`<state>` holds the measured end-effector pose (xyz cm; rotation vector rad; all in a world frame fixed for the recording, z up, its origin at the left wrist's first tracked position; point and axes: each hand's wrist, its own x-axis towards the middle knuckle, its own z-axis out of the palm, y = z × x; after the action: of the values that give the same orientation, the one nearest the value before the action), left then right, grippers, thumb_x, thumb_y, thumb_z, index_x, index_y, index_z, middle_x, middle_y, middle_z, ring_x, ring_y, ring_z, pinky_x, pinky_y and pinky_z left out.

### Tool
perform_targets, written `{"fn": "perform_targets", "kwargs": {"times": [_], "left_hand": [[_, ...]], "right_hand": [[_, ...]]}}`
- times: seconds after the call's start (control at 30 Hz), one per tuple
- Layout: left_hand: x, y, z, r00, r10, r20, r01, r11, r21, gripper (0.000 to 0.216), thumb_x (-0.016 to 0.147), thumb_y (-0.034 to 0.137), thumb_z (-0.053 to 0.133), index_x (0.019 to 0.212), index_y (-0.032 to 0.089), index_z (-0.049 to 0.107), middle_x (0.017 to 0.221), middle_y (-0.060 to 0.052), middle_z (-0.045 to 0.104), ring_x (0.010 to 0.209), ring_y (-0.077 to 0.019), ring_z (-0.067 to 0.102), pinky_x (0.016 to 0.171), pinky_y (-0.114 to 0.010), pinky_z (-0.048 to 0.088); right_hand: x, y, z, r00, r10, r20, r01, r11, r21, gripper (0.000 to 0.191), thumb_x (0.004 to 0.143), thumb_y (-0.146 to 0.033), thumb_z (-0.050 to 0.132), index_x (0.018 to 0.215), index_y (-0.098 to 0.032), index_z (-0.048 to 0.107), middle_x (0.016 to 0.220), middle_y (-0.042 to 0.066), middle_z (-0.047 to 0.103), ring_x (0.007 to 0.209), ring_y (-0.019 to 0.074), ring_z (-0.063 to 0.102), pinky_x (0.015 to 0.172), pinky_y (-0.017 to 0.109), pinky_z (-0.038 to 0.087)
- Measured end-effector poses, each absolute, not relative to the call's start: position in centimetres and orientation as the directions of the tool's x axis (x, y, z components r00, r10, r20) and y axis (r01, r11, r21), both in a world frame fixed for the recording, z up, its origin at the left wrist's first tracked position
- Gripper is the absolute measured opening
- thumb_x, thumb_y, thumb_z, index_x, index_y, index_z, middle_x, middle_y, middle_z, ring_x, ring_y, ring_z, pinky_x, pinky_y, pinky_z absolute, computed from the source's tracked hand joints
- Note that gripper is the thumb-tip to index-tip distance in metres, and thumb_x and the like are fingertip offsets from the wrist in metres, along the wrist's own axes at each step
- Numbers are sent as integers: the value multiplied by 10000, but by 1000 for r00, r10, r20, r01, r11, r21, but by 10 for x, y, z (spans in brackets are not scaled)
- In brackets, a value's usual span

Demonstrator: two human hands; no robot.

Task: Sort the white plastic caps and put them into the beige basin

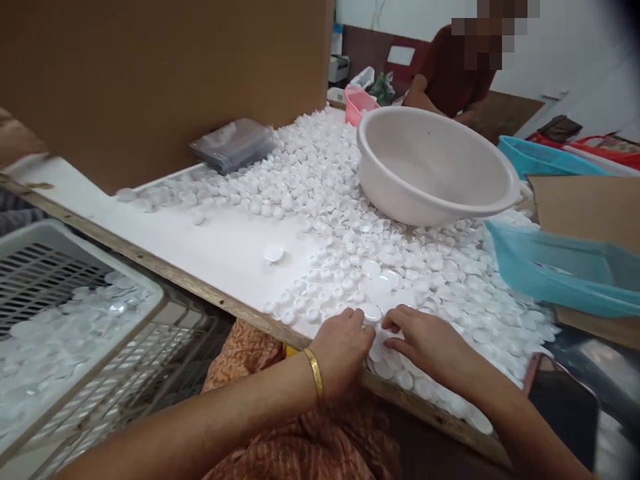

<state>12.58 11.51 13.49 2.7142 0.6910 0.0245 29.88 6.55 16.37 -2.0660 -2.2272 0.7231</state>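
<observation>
My left hand [345, 350], with a gold bangle at the wrist, rests at the table's near edge. Its fingers are curled closed, and whatever they may hold is hidden. Just beyond its fingertips lies a round, shiny white cap-like piece [371, 312]. Close on the right, my right hand [425, 340] hovers over the white pieces, its thumb and bent fingers apart with nothing visible between them. Small white cup-shaped pieces [325, 287] stand in loose rows ahead of my left hand. A single white piece [274, 254] sits apart on the white tabletop [215, 253].
A large pale basin [435, 207] stands on the heap of white pieces. Blue trays [565, 273] and a phone [563, 407] are at right. Left, below table height, a crate [150, 293] holds more pieces. A brown board [175, 73] rises behind; a person [455, 73] sits across.
</observation>
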Motion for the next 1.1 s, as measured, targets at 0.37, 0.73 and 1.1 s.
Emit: {"fn": "perform_targets", "kwargs": {"times": [0.37, 0.73, 1.1], "left_hand": [[102, 135, 149, 596, 803, -32, 595, -414, 689, 274, 752, 120, 474, 979, 220, 590, 818, -13, 623, 732, -150, 571, 653, -256, 432], [18, 239, 133, 13, 971, -237, 512, 197, 836, 221, 731, 150, 523, 916, 85, 626, 407, 43, 497, 301, -79, 422, 328, -187, 346], [51, 243, 126, 144, 944, -298, 192, 268, 944, 109, 675, 28, 543, 752, 105, 556, 407, 43, 504, 326, -85, 448, 307, -186, 389]], "right_hand": [[256, 179, 166, -206, 978, 39, 876, 202, -438, 194, 821, -219, 511, 981, -235, 619, 961, 20, 620, 922, 159, 546, 746, 270, 422], [198, 233, 137, -379, 924, 50, 913, 382, -145, 166, 764, -274, 604, 900, -207, 673, 937, 67, 600, 959, 217, 487, 728, 292, 418], [193, 224, 126, -285, 958, 29, 923, 282, -261, 234, 794, -345, 576, 940, -167, 613, 877, 65, 634, 813, 192, 558, 683, 293, 395]]}}
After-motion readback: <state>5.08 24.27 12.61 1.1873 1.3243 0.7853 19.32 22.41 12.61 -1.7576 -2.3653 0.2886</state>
